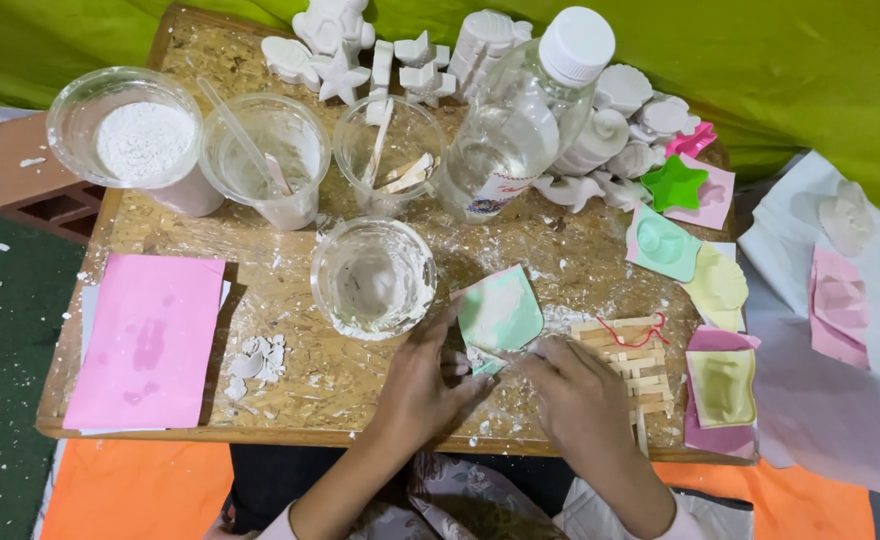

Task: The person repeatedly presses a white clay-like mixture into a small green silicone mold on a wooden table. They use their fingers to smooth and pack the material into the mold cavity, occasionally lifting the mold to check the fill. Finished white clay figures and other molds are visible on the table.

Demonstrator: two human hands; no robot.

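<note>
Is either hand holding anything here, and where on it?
Both hands grip a light green mould: the left hand at its lower left edge, the right hand at its lower right corner.

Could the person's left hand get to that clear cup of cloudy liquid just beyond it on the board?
Probably yes. The left hand rests on the green mould, and the clear cup stands just beyond it with only bare board between. It would have to let go of the mould first.

Left hand [422, 375] curled, fingers bent inward; right hand [582, 395] palm down, fingers pinched
</note>
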